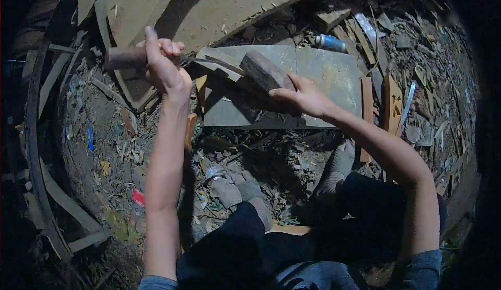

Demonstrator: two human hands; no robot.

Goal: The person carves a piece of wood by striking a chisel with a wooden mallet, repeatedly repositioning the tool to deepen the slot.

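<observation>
My left hand (169,71) is raised at the upper left, its fingers curled round a brown wooden cylinder (124,59) that sticks out to the left. A thin dark shaft shows just right of that fist; whether it joins the cylinder I cannot tell. With my right hand (308,97) I grip the near end of a dark, rough wooden block (265,72), which slants up and leftward over a flat grey slab (334,73). The two hands are apart.
Wood strips and chips litter the ground, with a blue can (331,43) behind the slab. A large pale board (235,3) lies at the top. My feet rest below the slab, near a red scrap (138,197). A curved dark rail (34,133) runs along the left.
</observation>
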